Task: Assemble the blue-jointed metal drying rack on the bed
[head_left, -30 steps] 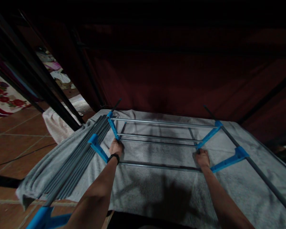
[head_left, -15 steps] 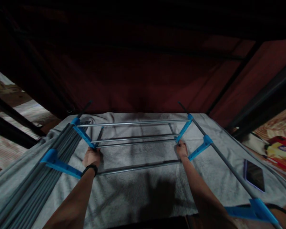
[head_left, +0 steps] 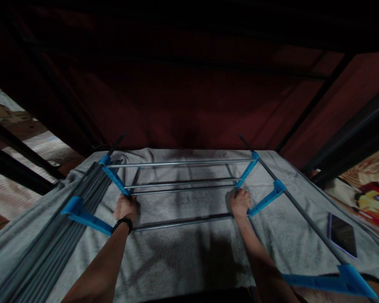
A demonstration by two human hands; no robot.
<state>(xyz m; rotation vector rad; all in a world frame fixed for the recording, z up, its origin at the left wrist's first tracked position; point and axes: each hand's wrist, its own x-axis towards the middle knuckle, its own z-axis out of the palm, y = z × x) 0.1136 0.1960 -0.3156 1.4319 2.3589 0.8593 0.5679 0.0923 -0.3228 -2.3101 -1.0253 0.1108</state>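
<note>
Head view, rack (head_left: 180,184): grey metal rods joined by blue plastic connectors, lying flat on a grey towel (head_left: 189,252).
Left hand (head_left: 125,207): fist wrapped around a blue connector end.
Right hand (head_left: 240,202): fist wrapped around the opposite connector end.

Metal rack frame (head_left: 183,185) lies flat on a grey towel, made of thin silver crossbars joined at both ends by blue plastic connectors. Four crossbars run left to right, roughly parallel. Left blue connector (head_left: 115,179) slants from the far bar toward the near bar; right blue connector (head_left: 246,172) mirrors it. Long grey side rods run out of the connectors toward the camera on each side. Frame sits mid-towel, slightly skewed. Lighting is dim, details unclear.
</note>
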